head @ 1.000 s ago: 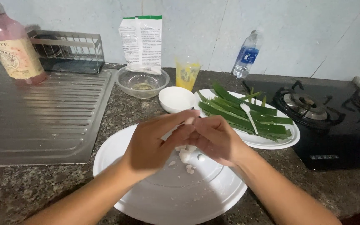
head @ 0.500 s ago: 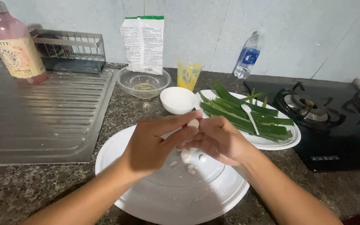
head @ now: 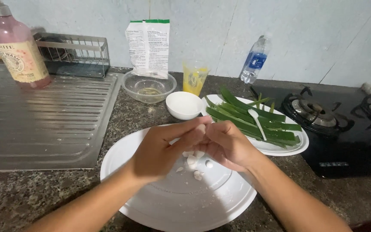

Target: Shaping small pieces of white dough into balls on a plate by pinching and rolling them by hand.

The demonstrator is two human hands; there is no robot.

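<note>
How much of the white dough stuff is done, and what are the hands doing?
Done: a few small white pieces lie on the large white plate. In hand: the left hand and right hand pinch a white lump together. Left: the green leaf strips on the other plate look unused.

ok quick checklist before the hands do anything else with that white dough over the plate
1. White dough pinched between left hand and right hand: ok.
2. Hands over the big white plate, so crumbs land on it: ok.
3. Loose white bits lying on the plate, none seen on the counter: ok.
4. Green leaf strips on their own plate beside the right hand, with a white spoon on top: ok.
5. Small white bowl contents: cannot tell.
</note>
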